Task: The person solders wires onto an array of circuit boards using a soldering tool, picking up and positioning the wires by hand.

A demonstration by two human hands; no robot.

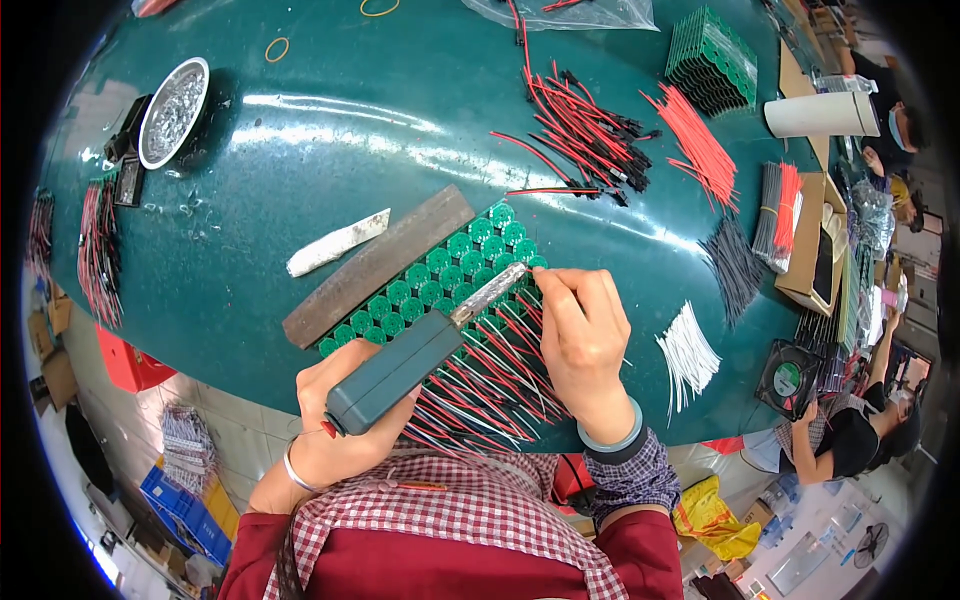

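Observation:
My left hand (345,405) is closed around the dark green body of a soldering iron (395,370). Its silvery tip reaches to the upper right end of a panel of round green circuit boards (440,262). Beside that tip, my right hand (585,335) pinches a thin wire (531,268), mostly hidden by the fingers. Rows of red, white and black wires (490,385) stick out from the panel's near side and hang toward me. A long grey-brown bar (380,265) lies along the panel's far edge, with a whitish stick (338,243) beyond it.
A metal bowl (174,112) stands at the far left near bundled wires (98,250). Connector leads (590,130), red (695,140), grey (735,265) and white (687,352) wire piles lie rightward. Stacked green panels (712,60), a fan (788,380) and another person (850,440) are at the right.

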